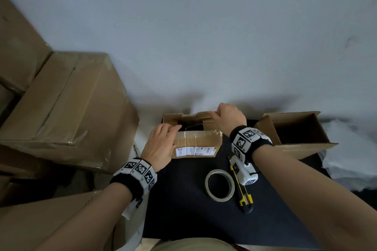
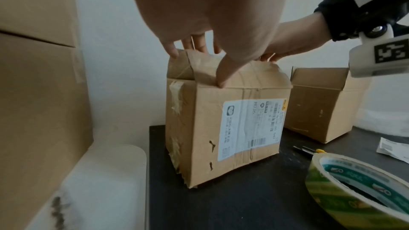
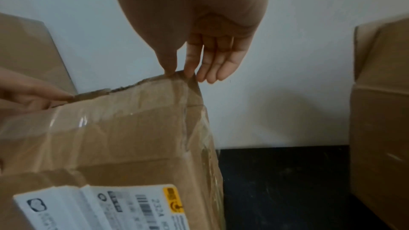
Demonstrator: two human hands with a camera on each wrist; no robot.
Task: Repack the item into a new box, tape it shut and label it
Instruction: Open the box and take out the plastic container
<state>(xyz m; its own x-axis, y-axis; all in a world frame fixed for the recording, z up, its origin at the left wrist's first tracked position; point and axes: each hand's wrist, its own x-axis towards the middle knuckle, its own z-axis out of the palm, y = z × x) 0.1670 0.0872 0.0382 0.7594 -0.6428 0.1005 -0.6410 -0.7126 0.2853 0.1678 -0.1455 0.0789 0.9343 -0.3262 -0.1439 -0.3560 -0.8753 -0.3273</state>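
Now the old box [image 2: 228, 128] is standing on the dark surface [image 1: 183, 210], showing a white label [image 2: 252, 128] reading "HO36". Left fingers [image 2: 221, 80] are gripping its near flap, and right fingers [image 3: 170, 69] are pinching a flap corner. The new box [image 1: 293, 132] is sitting open beside it.

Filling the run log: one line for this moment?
step: opening old box | left hand: holds flap | right hand: pinches flap | new box: open
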